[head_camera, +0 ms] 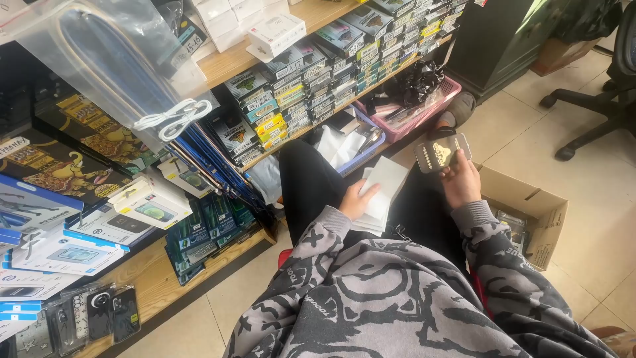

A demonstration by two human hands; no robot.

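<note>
Closest to me, my patterned grey sleeves run down to both hands over my lap in black trousers. My left hand (356, 201) rests on a stack of white packets (381, 192) lying on my thigh, fingers curled round its near edge in a light grip, thumb on top. The packets look flat, smooth and papery, with square corners. My right hand (460, 182) is raised a little farther out, its grip closed on a phone case (442, 152) held by the lower edge; the case is a rounded rectangle, glossy and see-through, with a ring shape on its back.

I judge the step in hand to be pairing the case with a packet. The next move would call for bringing the case down to the stack and freeing one packet with my left fingers.

Just right of my knee sits an open cardboard box (536, 212) on the pale tiled floor. Beyond my legs are a blue tray (361, 156) with white pieces and a pink basket (424, 109) of black bits. Farthest off, wooden shelves (232, 63) carry rows of small boxed goods.
</note>
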